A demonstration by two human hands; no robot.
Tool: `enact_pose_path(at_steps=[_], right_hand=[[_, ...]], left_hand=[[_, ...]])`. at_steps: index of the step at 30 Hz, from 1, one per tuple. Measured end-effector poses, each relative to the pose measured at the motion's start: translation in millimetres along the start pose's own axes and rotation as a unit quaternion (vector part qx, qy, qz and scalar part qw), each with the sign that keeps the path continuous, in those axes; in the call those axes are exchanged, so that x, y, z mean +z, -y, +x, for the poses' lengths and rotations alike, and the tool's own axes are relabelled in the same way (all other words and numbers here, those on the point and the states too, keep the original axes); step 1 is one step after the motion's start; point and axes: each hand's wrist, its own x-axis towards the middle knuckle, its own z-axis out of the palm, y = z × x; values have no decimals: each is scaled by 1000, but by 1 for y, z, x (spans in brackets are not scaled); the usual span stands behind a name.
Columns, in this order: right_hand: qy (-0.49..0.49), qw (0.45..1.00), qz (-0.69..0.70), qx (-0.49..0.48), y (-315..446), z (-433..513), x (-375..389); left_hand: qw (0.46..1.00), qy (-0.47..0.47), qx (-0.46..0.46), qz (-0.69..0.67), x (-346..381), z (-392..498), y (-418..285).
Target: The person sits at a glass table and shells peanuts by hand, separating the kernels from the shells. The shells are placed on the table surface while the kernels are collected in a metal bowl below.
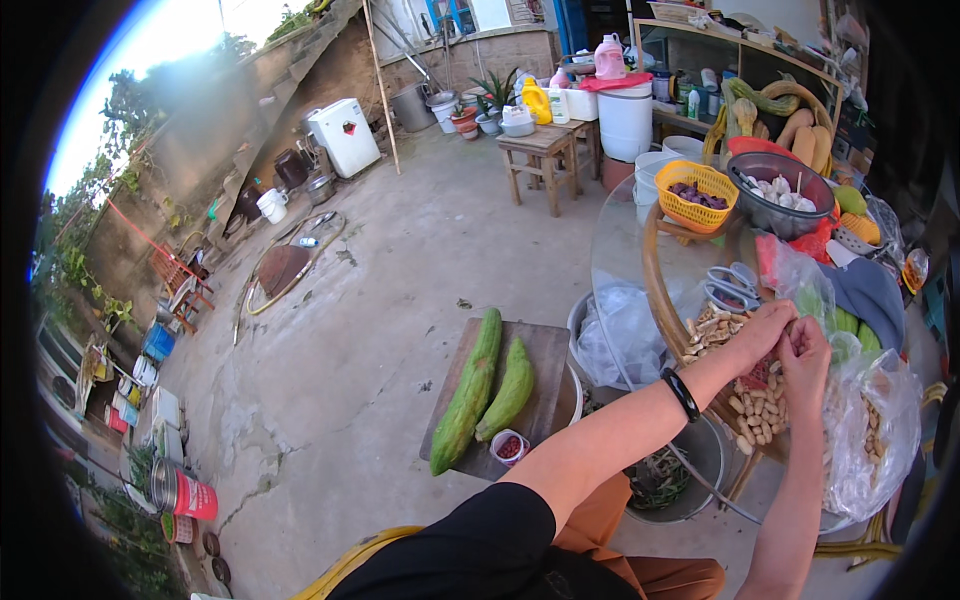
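Note:
Over a round glass table, my left hand point(763, 330) and my right hand point(804, 351) meet with fingertips pinched together. Whatever lies between the fingers is too small to make out. Empty peanut shells point(709, 331) lie left of the hands, and whole unshelled peanuts point(759, 414) are heaped below them. Scissors with grey handles point(731, 287) rest just beyond the shells. A clear plastic bag point(874, 435) with more peanuts in it is at the right. On a wooden board point(551, 349) at the left lie two long green gourds point(471, 390), near a small tub of red kernels point(510, 448).
Behind the hands stand a yellow basket point(694, 217) of purple pieces and a dark bowl point(795, 214) of garlic. A metal basin point(709, 450) with plant scraps sits under the table's edge. Wooden stools point(541, 139) and a white bucket point(626, 124) are farther back.

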Motion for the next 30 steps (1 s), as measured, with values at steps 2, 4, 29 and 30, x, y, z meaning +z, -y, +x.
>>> enact_pose_path(at_steps=[2, 4, 29, 30], right_hand=[[2, 1000, 20, 13, 1, -1, 1], [4, 999, 38, 21, 1, 0, 1], [-27, 964, 250, 89, 17, 7, -7], [-32, 966, 238, 96, 16, 7, -9]], left_hand=[[1000, 1, 2, -2, -1, 2, 3], [1000, 8, -3, -15, -2, 3, 5], [952, 57, -158, -257, -11, -3, -20], [952, 59, -160, -255, -12, -3, -21]])
